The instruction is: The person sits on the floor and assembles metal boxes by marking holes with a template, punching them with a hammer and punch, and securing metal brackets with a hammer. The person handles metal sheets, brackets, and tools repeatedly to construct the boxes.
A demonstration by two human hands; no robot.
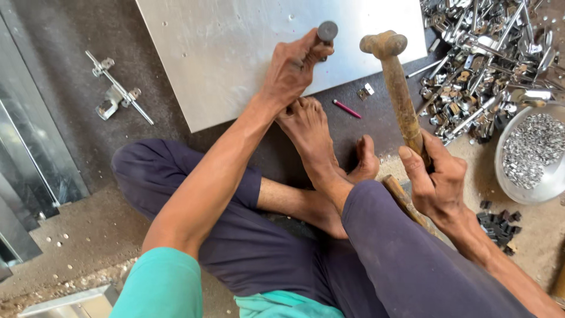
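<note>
I sit cross-legged on the floor. My left hand [292, 66] grips a short metal punch [326, 31] with a round flat head, held upright on a flat grey metal sheet [229, 53]. My right hand [438, 179] is closed around the wooden handle of a hammer [394, 76]. Its worn metal head is raised beside the punch, a little to the right of it. My bare feet rest at the sheet's near edge, just below my left hand.
A heap of shiny metal latch parts [488, 59] lies at the upper right. A white bowl [503, 176] of small metal pieces stands beside it. A pink pen [347, 109], a small hinge piece [366, 90], a bolt latch [118, 88] and dark small parts [500, 227] lie on the floor.
</note>
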